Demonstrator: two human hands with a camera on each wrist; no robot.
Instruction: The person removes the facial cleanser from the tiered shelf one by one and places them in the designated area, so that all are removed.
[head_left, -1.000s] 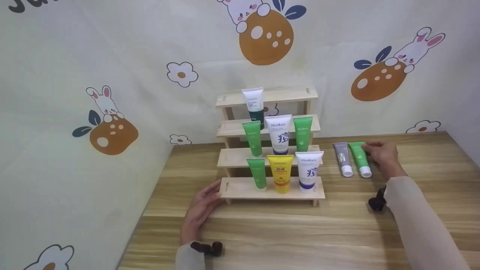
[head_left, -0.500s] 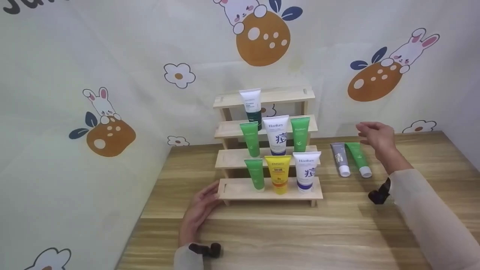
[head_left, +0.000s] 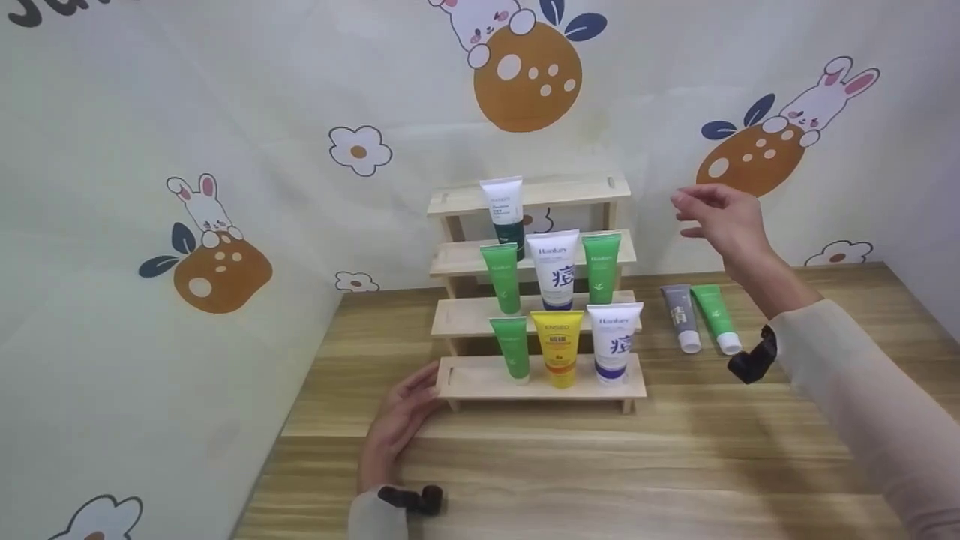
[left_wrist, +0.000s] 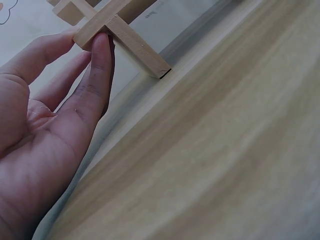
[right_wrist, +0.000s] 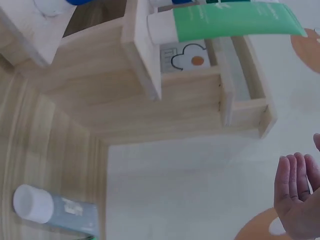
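Note:
A wooden four-step rack (head_left: 480, 386) stands on the table and bears several tubes: a white and dark-green tube (head_left: 506, 210) on the top step, green and white ones below, and a yellow tube (head_left: 558, 349) on the bottom step. My left hand (head_left: 397, 420) holds the rack's lower left end; in the left wrist view the fingers of the left hand (left_wrist: 55, 115) pinch the wooden corner (left_wrist: 90, 32). My right hand (head_left: 727, 225), empty with loosely bent fingers, hangs in the air right of the rack. It shows at the right edge of the right wrist view (right_wrist: 300, 195).
A grey tube (head_left: 679, 316) and a green tube (head_left: 716, 316) lie side by side on the wooden table (head_left: 555, 465), right of the rack. Behind the table hangs a pale cloth (head_left: 300, 90) printed with rabbits, oranges and flowers.
My right hand has let go of the green tube on the table, risen and moved up and left through the air. The left hand stays on the rack.

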